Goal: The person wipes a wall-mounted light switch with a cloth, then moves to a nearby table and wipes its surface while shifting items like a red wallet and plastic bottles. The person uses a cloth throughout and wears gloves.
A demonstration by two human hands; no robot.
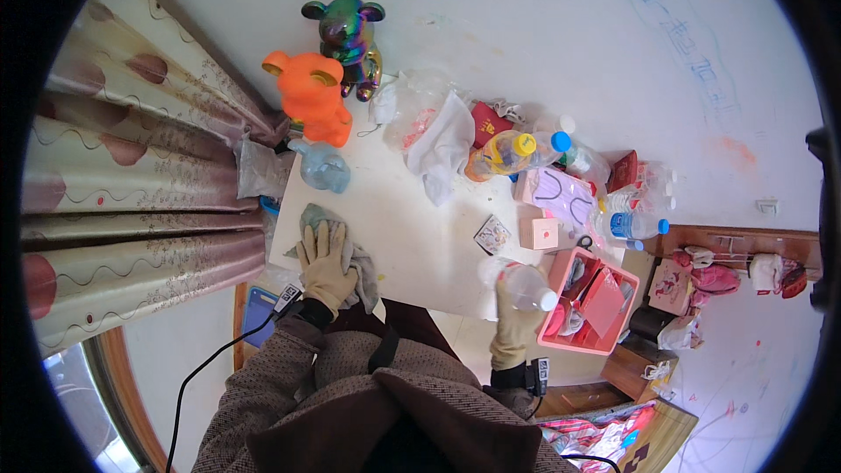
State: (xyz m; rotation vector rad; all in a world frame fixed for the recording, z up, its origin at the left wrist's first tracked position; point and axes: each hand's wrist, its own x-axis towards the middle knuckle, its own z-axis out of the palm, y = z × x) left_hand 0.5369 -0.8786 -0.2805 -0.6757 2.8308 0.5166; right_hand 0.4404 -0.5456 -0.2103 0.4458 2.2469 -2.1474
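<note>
My left hand point(324, 269), in a cream work glove, lies flat with spread fingers on a crumpled grey cloth point(365, 276). The cloth rests on the near left part of the white table point(420, 249). At the table's front right edge, my gloved right hand point(512, 332) grips a clear plastic bottle point(522, 286) with a white cap. The bottle is tilted and hides most of those fingers. A pink divided storage box point(552, 328) stands right beside this hand. Beyond the left hand sits a small grey-blue figurine point(323, 167).
An orange bear figure point(309, 95) and an iridescent bear figure point(348, 39) stand at the back left. A white cloth point(443, 144), an orange drink bottle point(496, 157), a lilac mask pack point(558, 194) and several bottles crowd the back right. Curtains point(144, 171) hang at left.
</note>
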